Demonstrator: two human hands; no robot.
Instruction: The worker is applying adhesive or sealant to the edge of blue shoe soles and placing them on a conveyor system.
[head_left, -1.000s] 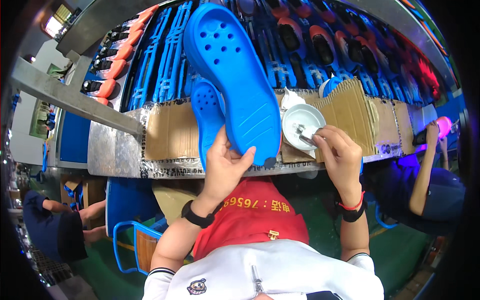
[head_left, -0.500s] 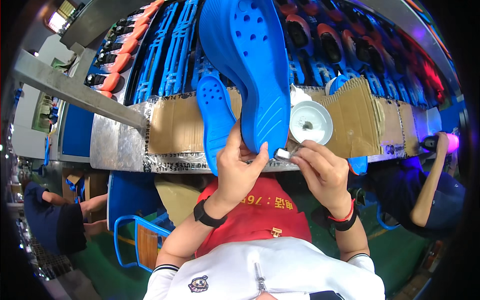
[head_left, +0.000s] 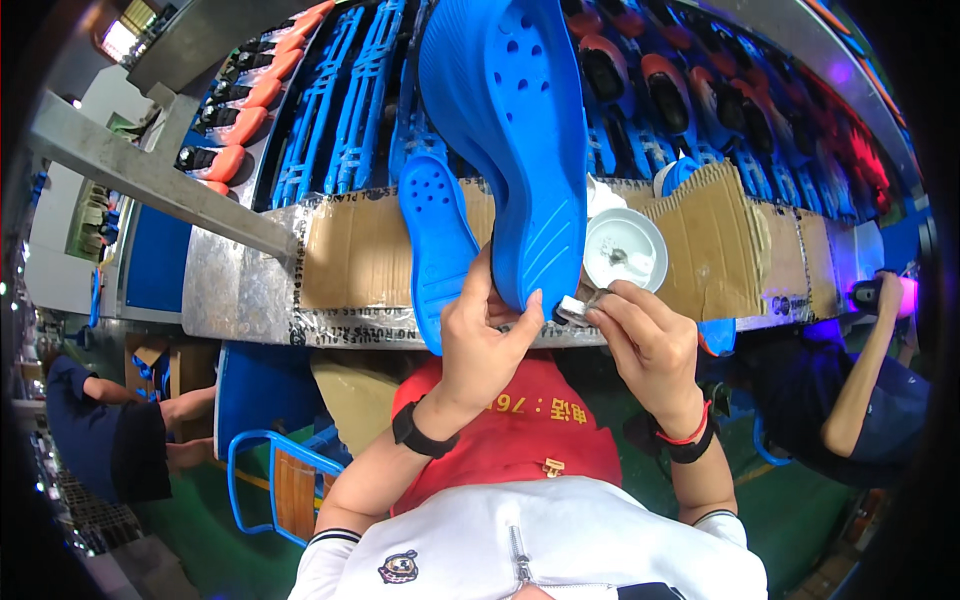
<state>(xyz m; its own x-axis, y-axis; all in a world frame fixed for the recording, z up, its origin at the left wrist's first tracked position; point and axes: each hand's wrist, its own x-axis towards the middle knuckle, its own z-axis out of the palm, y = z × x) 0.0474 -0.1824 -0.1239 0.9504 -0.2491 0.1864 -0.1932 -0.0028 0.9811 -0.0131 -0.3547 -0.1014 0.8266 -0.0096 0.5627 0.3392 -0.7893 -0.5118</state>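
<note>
The left hand (head_left: pixel 490 340) has its fingers closed round the heel end of a big blue shoe sole (head_left: pixel 510 140), thumb on the near face — a grip that stands the sole upright in the centre of the frame, its ribbed underside turned toward the camera, probably so the edge can be worked on. The right hand (head_left: pixel 650 345), just right of centre, has its fingers pinched shut on a small brush (head_left: pixel 578 308), whose tip meets the lower edge of the sole beside the left thumb.

Just above the right hand a white round dish (head_left: pixel 625 250) sits on the counter (head_left: pixel 240 290), close enough for dipping, I would judge. A second blue sole (head_left: pixel 435 250) lies flat on the counter, left of the held one and partly behind the left hand. Cardboard sheets (head_left: pixel 720 240) cover the counter top. Beyond it, across the top of the frame, blue racks (head_left: pixel 340 110) carry shoes — orange ones at upper left, darker ones at upper right.

At the right edge another person's arm (head_left: pixel 865 370) reaches up to the counter; a third person (head_left: pixel 110 430) sits at lower left. A blue chair frame (head_left: pixel 270 470) stands near the worker's left knee.
</note>
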